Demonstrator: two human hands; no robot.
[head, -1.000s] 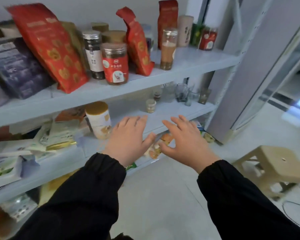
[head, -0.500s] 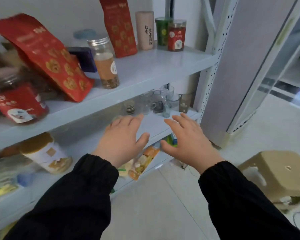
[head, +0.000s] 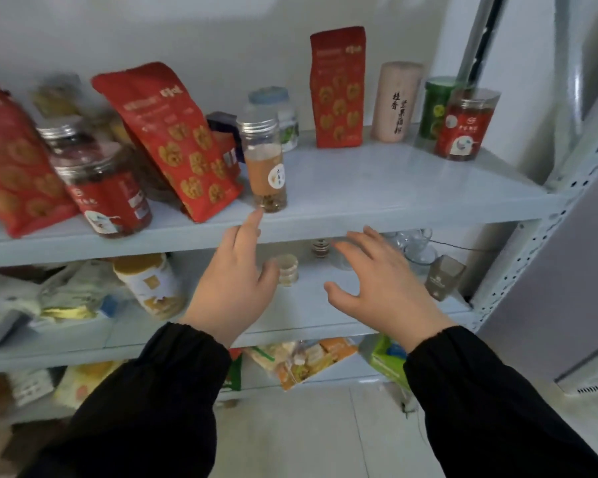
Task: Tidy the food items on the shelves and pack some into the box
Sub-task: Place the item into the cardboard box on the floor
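On the upper shelf (head: 377, 188) stand red snack bags (head: 180, 139), a tall clear jar (head: 265, 167) with a silver lid, a red-labelled jar (head: 101, 181), an upright red bag (head: 337, 88), a pink tube (head: 397, 101) and two jars at the far right (head: 463, 125). My left hand (head: 235, 284) is open in front of the shelf edge, its fingertip just below the tall clear jar. My right hand (head: 384, 288) is open too, fingers spread before the middle shelf. Neither hand holds anything. No box is in view.
The middle shelf (head: 325, 326) carries a white canister with a gold lid (head: 149, 284), small jars (head: 287, 270), glass cups (head: 415, 246), a brown packet (head: 442, 277) and loose bags at left. Snack packs (head: 301, 360) lie on the bottom shelf. A perforated steel upright (head: 546, 243) stands at right.
The view has swung up and right toward the upper shelf. Both hands have risen, and the left fingertip now reaches the base of the tall clear jar.
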